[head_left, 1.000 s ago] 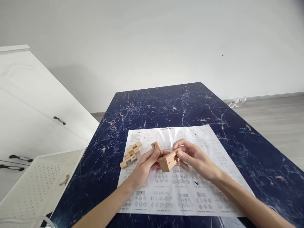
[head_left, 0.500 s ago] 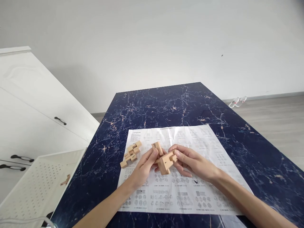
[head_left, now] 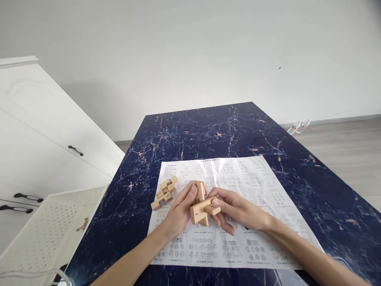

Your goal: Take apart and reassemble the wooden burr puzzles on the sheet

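Between my two hands is a wooden burr puzzle [head_left: 199, 211] of interlocking notched bars, held just above the printed sheet [head_left: 258, 178]. My left hand [head_left: 182, 206] grips its left and upper side, the thumb pressed on an upright bar. My right hand [head_left: 235, 206] pinches the bar that sticks out toward the right, with thumb and index finger on it and the lower fingers loosely curled beneath. Left of my left hand lie several notched wooden pieces [head_left: 164, 194] close together on the sheet, some bearing black numbers. The puzzle's far side is hidden by my fingers.
A dark blue marble-patterned table [head_left: 190, 135] carries the sheet. To the left stand a white cabinet [head_left: 53, 131] and a lower white perforated surface [head_left: 50, 230] with a small wooden piece [head_left: 82, 225] on it. Clear plastic items [head_left: 299, 126] are near the wall at right.
The burr puzzle has been turned in my hands, so one bar now stands upright and another points right. My right hand has shifted slightly down and its lower fingers have dropped.
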Tool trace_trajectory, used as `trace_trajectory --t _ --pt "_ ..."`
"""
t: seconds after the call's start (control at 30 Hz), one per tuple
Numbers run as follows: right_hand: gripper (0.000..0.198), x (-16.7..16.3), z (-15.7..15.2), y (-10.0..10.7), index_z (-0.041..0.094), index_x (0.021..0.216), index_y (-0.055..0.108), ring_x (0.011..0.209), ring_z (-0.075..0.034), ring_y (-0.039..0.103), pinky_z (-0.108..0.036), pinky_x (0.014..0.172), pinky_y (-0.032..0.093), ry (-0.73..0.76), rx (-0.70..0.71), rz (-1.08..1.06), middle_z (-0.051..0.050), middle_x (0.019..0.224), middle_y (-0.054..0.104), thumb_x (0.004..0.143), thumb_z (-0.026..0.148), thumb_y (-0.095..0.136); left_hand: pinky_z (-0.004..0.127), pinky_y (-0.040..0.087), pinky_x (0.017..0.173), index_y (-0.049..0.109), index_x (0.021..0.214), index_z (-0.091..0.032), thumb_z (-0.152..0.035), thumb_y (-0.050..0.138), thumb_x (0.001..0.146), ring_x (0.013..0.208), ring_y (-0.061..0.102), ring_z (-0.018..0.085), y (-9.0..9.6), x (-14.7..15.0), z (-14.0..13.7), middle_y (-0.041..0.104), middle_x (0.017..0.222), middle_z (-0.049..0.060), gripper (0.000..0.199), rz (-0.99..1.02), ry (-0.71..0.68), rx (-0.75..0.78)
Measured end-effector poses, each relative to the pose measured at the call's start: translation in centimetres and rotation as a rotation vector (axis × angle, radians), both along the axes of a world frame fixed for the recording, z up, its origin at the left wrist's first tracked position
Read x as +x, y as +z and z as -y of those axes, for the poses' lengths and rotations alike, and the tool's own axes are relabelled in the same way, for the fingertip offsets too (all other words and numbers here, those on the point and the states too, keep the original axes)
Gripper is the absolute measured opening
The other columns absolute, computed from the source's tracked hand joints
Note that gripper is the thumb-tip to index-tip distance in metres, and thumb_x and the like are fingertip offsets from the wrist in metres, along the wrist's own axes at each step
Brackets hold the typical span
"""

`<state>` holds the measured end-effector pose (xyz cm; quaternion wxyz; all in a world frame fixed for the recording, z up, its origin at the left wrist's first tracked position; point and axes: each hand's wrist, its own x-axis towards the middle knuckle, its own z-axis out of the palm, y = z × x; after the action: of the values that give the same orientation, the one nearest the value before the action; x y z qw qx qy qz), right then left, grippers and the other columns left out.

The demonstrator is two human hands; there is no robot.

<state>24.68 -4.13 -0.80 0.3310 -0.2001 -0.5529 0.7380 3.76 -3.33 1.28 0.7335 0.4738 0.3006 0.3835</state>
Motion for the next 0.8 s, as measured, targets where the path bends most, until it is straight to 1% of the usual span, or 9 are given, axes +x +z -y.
trace_trajectory --t 0.07,0.17,0.23,0.33,0.43,0.53,0.6,0.67,0.8 --pt "0.031 -0.07 0.11 -0.11 0.018 0.103 0.056 0.044 -0.005 0.057 -0.020 0.046 0.041 0.021 0.009 -0.015 0.002 0.079 0.067 0.115 0.045 0.048 0.024 0.046 0.075 0.064 0.101 -0.018 -0.051 0.056 0.108 0.077 0.048 0.013 0.16 0.07 0.09 0.049 0.091 0.001 0.035 0.019 -0.006 -0.013" --pt "0.029 -0.07 0.12 -0.34 0.018 0.105 0.056 0.044 -0.005 0.055 -0.019 0.045 0.041 0.046 0.010 -0.015 0.003 0.077 0.065 0.114 0.045 0.050 0.022 0.047 0.073 0.064 0.095 -0.018 -0.052 0.056 0.108 0.075 0.050 0.012 0.07 0.22 0.36 0.050 0.089 0.001 0.037 0.062 -0.032 -0.054" --pt "0.029 -0.13 0.09 -0.45 0.018 0.105 0.056 0.046 -0.005 0.053 -0.019 0.046 0.040 0.042 0.017 0.006 0.003 0.074 0.063 0.114 0.045 0.051 0.021 0.048 0.072 0.063 0.091 -0.017 -0.053 0.057 0.108 0.075 0.051 0.011 -0.03 0.34 0.49 0.051 0.087 0.001 0.040 0.087 -0.042 -0.074" --pt "0.032 -0.33 0.15 -0.45 0.018 0.105 0.056 0.048 -0.006 0.053 -0.020 0.048 0.041 0.024 0.035 0.048 0.002 0.076 0.065 0.113 0.048 0.050 0.021 0.051 0.071 0.064 0.091 -0.016 -0.053 0.059 0.107 0.075 0.055 0.011 0.02 0.41 0.50 0.053 0.088 0.001 0.040 0.098 -0.051 -0.085" --pt "0.034 -0.49 0.35 -0.21 0.018 0.111 0.057 0.049 -0.006 0.054 -0.022 0.049 0.042 -0.016 0.040 0.081 0.000 0.080 0.067 0.113 0.051 0.050 0.028 0.057 0.073 0.067 0.103 -0.018 -0.054 0.055 0.108 0.078 0.064 0.015 0.20 0.28 0.41 0.060 0.095 0.004 0.038 0.096 -0.101 -0.086" --pt "0.035 -0.44 0.44 0.06 0.019 0.107 0.059 0.048 -0.007 0.051 -0.024 0.051 0.043 -0.077 0.024 0.098 0.001 0.078 0.067 0.111 0.053 0.053 0.034 0.060 0.078 0.067 0.119 -0.020 -0.057 0.051 0.109 0.081 0.072 0.020 0.13 0.14 0.37 0.067 0.097 0.007 0.041 0.072 -0.151 -0.073" --pt "0.035 -0.36 0.34 0.08 0.020 0.102 0.061 0.048 -0.009 0.051 -0.026 0.052 0.043 -0.130 0.016 0.098 0.002 0.072 0.066 0.110 0.053 0.054 0.035 0.059 0.081 0.066 0.125 -0.022 -0.057 0.051 0.109 0.085 0.073 0.021 -0.06 0.11 0.34 0.070 0.102 0.008 0.042 0.031 -0.114 -0.051" --pt "0.033 -0.30 0.14 -0.05 0.021 0.101 0.061 0.047 -0.010 0.051 -0.028 0.053 0.044 -0.181 0.020 0.076 0.002 0.070 0.066 0.111 0.052 0.054 0.035 0.058 0.085 0.066 0.131 -0.022 -0.057 0.050 0.110 0.089 0.073 0.021 -0.18 0.09 0.31 0.072 0.113 0.010 0.044 -0.032 -0.050 -0.025" --pt "0.029 -0.25 -0.16 -0.32 0.020 0.103 0.062 0.044 -0.007 0.048 -0.026 0.051 0.040 -0.159 0.016 0.007 0.002 0.075 0.067 0.113 0.047 0.053 0.043 0.056 0.100 0.054 0.150 -0.032 -0.059 0.045 0.111 0.110 0.070 0.025 0.14 -0.03 0.48 0.064 0.143 0.010 0.048 -0.124 0.072 0.052"
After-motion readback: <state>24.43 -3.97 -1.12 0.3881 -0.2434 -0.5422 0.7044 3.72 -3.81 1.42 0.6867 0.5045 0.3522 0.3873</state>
